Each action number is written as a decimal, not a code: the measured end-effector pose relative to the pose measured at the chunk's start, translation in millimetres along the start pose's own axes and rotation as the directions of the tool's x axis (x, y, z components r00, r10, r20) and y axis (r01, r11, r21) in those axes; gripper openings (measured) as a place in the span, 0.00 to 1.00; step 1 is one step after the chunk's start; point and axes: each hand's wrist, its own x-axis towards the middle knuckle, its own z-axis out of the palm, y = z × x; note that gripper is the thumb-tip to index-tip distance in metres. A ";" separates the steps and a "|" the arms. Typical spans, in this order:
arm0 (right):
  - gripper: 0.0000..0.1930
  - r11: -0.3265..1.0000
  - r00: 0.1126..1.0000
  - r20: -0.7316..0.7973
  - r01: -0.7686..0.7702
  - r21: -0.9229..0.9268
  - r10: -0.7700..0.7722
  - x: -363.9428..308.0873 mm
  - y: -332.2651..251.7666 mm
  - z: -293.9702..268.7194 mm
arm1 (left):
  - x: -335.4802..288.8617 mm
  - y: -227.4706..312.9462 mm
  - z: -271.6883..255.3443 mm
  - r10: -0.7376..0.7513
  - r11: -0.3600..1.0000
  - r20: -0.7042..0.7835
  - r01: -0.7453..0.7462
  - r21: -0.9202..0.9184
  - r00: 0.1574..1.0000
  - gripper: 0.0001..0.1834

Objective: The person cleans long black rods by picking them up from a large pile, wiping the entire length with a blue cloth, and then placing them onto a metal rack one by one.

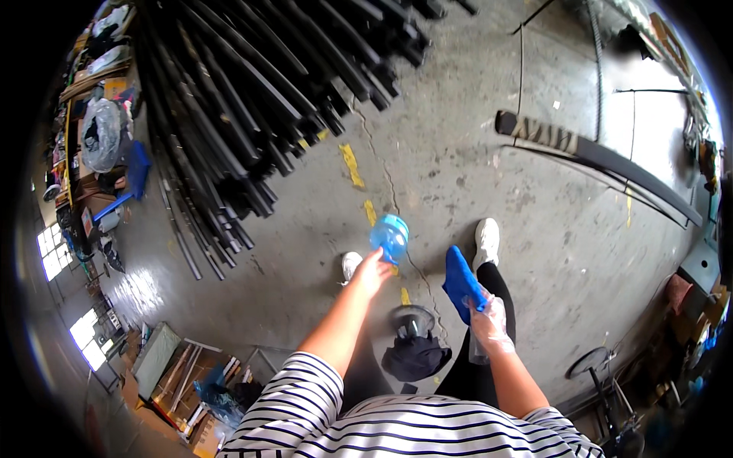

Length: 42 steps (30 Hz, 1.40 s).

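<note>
My left hand (369,276) is closed on the handle of a see-through blue bottle (390,235), stretched out in front of me above the floor. The bottle is round and has a light blue end turned away from me. In my right hand (491,327) is a blue cloth (462,285), gripped at its lower end and pointing forward and left. Clear crinkled plastic (498,313) covers part of that hand; whether it is a glove or a bag I cannot tell. The two hands are apart.
Long black metal tubes (252,99) stack up ahead on the left. A dark beam (595,153) runs across on the right. Between my feet stands a round-topped object with black cloth (416,357). Boxes and scraps (195,389) lie lower left; a wheeled frame (592,365) stands lower right.
</note>
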 end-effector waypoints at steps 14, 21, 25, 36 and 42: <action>0.16 0.992 0.983 -0.134 -0.121 0.043 0.126 65.6 114.8 107.7 | 95.1 -32.4 -91.1 0.327 0.940 -0.314 -0.273 0.204 0.891 0.16; 0.14 0.940 0.982 -0.079 -0.141 0.310 0.173 67.2 80.1 98.1 | 40.6 -242.5 -99.2 0.048 0.024 0.311 -0.312 0.950 0.949 0.19; 0.12 0.921 0.968 -0.017 -0.231 0.315 0.249 65.1 50.4 84.7 | 21.4 -298.2 -99.2 -0.478 -0.287 0.061 -0.222 0.932 0.876 0.49; 0.10 0.852 0.955 -0.036 -0.244 0.463 0.293 62.9 29.8 72.9 | 60.2 -364.9 -138.3 -0.329 -0.262 0.318 -0.409 0.874 0.889 0.13; 0.09 0.854 0.995 0.013 -0.093 0.513 0.101 66.3 -5.3 59.8 | 67.3 -305.8 -81.3 -0.392 -0.180 0.484 -0.581 0.794 0.782 0.09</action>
